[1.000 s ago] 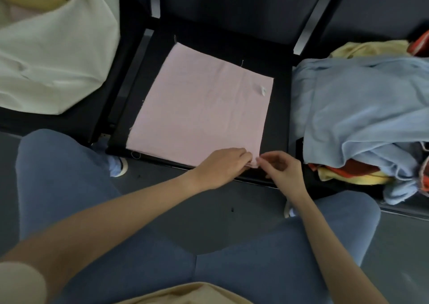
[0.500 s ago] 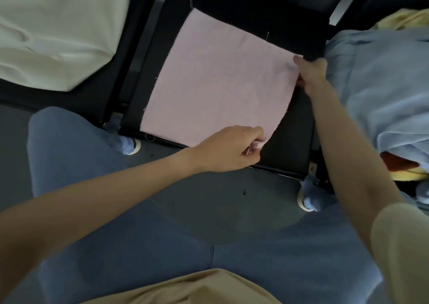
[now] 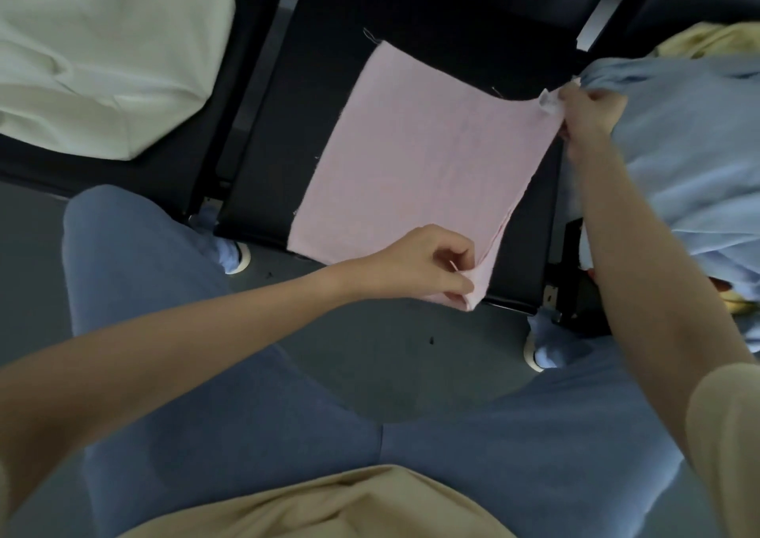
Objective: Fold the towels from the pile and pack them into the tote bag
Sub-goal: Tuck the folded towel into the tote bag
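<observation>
A pink towel [image 3: 419, 163] lies folded flat on the black middle seat [image 3: 312, 97]. My left hand [image 3: 427, 264] pinches its near right corner at the seat's front edge. My right hand [image 3: 586, 116] pinches its far right corner, where a small white tag shows. The pile of towels [image 3: 691, 159] fills the seat to the right, with a light blue one on top and yellow and red ones under it. The cream tote bag [image 3: 103, 56] sits on the seat to the left.
My knees in blue trousers [image 3: 135, 274] are in front of the seats, with grey floor [image 3: 382, 348] between them. A metal bar [image 3: 255, 97] separates the middle seat from the left one. The dark seat backs run along the top.
My right hand went from the near right corner up to the far right corner of the pink towel. My left hand kept its pinch on the near corner and lifted it slightly.
</observation>
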Available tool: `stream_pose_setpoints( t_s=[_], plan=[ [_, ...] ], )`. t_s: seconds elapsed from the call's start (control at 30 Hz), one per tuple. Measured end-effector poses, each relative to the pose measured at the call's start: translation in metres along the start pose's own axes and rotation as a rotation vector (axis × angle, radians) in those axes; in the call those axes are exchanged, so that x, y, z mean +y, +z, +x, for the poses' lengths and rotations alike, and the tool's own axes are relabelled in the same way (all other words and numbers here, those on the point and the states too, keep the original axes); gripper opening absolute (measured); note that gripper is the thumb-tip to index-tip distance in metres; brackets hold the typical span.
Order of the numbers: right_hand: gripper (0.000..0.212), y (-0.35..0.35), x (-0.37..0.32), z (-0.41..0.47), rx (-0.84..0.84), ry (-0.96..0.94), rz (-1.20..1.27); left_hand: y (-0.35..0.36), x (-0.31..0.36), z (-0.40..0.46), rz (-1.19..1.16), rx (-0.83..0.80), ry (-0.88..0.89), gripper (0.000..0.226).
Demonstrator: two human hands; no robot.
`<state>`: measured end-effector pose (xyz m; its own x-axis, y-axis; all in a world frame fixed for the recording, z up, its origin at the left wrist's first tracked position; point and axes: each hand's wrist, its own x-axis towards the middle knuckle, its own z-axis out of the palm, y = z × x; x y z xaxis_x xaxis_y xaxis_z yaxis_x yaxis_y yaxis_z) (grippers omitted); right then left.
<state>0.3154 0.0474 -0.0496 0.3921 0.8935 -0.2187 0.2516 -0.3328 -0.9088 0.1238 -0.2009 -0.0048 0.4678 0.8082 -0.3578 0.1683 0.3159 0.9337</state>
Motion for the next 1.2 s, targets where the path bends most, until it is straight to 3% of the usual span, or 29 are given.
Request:
stream_pose_setpoints(
  t_s=[0.13,0.23,0.47,0.63,0.7,0.77,0.93,1.03,1.1,1.2],
  plan=[
    [0.034,0.025,-0.020,-0.017,-0.031,-0.029,0.066,-0.020,-0.006,-0.016,-0.112,0.023,-0.039,0.013],
    [0.037,0.058,-0.033,-0.032,-0.058,-0.083,0.035,-0.042,-0.016,-0.033,-0.155,0.114,-0.088,0.015],
    [0.020,0.149,-0.050,-0.061,-0.073,-0.133,-0.103,-0.088,-0.047,-0.059,-0.275,0.293,-0.209,0.014],
    [0.023,0.198,-0.045,-0.076,-0.123,-0.106,-0.179,-0.103,-0.071,-0.062,-0.268,0.410,-0.357,0.030],
    [0.010,0.210,-0.037,-0.079,-0.132,-0.097,-0.235,-0.106,-0.081,-0.062,-0.226,0.443,-0.439,0.028],
    [0.017,0.218,-0.030,-0.083,-0.144,-0.062,-0.242,-0.108,-0.088,-0.062,-0.112,0.469,-0.501,0.023],
    [0.020,0.202,-0.025,-0.107,-0.208,-0.111,-0.228,-0.112,-0.096,-0.068,0.185,0.492,-0.585,0.013],
    [0.019,0.161,-0.006,-0.137,-0.229,-0.264,-0.211,-0.110,-0.098,-0.069,0.335,0.697,-0.520,0.018],
    [0.029,0.123,0.017,-0.162,-0.194,-0.327,-0.221,-0.109,-0.095,-0.069,0.388,0.814,-0.463,0.020],
    [0.048,0.072,0.053,-0.198,-0.082,-0.358,-0.263,-0.107,-0.091,-0.065,0.423,0.862,-0.410,0.021]
  ],
)
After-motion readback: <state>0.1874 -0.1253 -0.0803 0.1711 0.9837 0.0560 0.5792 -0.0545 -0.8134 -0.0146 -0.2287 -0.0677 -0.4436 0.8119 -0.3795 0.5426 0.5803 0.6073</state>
